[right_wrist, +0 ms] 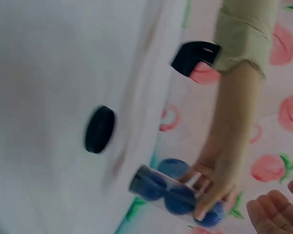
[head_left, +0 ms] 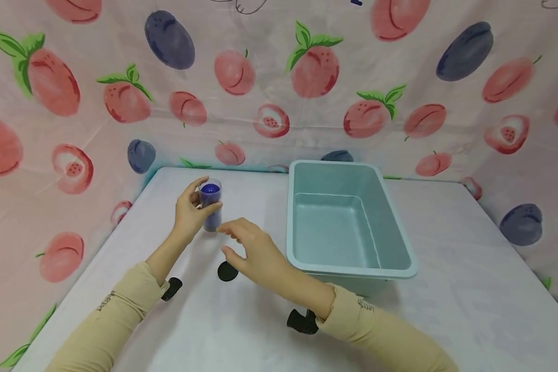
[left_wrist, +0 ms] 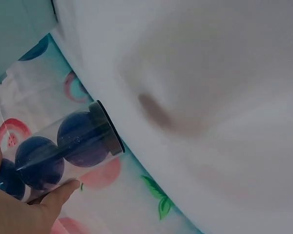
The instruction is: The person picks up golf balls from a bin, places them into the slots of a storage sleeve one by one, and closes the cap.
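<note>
My left hand [head_left: 189, 211] grips a clear cylindrical tube [head_left: 212, 223] near its upper end, thumb on one side and fingers on the other. Three dark blue balls [left_wrist: 39, 162] show stacked inside it. The topmost ball [head_left: 210, 189] sits just below the uncovered rim, while a black cap [left_wrist: 106, 127] closes the bottom end. My right hand [head_left: 256, 253] hovers just right of the tube's lower part, fingers loosely bent and holding nothing. Below that hand a round black lid [right_wrist: 100, 129] lies on the table.
A rectangular light teal bin [head_left: 349, 271] stands on the white-covered table [head_left: 460, 310], right of my hands. Fruit-printed cloth [head_left: 269, 67] hangs behind and along the sides. Black wrist mounts [head_left: 302, 321] stick out below both sleeves.
</note>
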Available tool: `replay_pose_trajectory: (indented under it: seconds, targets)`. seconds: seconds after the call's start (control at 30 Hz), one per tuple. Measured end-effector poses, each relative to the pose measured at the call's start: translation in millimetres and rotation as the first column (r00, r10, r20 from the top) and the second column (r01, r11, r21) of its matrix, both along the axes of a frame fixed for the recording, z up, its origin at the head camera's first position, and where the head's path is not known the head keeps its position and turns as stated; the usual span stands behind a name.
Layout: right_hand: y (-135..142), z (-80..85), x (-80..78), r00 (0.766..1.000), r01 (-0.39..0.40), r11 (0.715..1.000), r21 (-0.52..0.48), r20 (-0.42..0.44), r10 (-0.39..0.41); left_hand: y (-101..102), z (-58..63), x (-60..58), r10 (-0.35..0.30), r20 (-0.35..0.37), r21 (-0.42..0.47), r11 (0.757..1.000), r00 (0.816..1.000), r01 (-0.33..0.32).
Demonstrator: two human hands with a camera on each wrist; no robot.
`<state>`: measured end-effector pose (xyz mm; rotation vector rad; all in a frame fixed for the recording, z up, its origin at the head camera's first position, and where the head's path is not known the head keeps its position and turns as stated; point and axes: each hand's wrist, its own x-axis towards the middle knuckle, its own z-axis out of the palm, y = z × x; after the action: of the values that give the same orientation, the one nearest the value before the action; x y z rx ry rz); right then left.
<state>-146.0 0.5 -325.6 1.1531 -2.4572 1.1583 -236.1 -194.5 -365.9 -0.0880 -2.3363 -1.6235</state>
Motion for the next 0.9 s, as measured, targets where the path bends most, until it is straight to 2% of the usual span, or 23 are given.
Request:
replay_pose_trajectory:
  seconds: [0.2,0.4,0.63,0.9]
  targets:
    - [-13.5,-23.5,0.6,0.999,0.010,0.978,0.207,-0.033,-0.003,-5.2,-7.4,2.4,0.005,0.016,0.014,1.000,1.000,-0.005]
    - [-19.5,-38.3,-3.8,1.000,0.029,0.964,0.263,-0.016,-0.026,-12.9,-14.8,1.8,-0.006,0.003,0.015,1.000,1.000,0.006]
    - [-26.1,-58.9,-12.6,0.996,0.048,0.917,0.396,0.047,-0.073,-18.7,-22.8,1.6,-0.049,-0.003,0.000,0.999,0.999,0.049]
    - [-29.3,-69.6,-20.1,0.985,0.054,0.889,0.455,0.120,-0.122,-21.0,-26.9,1.5,-0.043,0.044,-0.012,0.999,0.998,0.044]
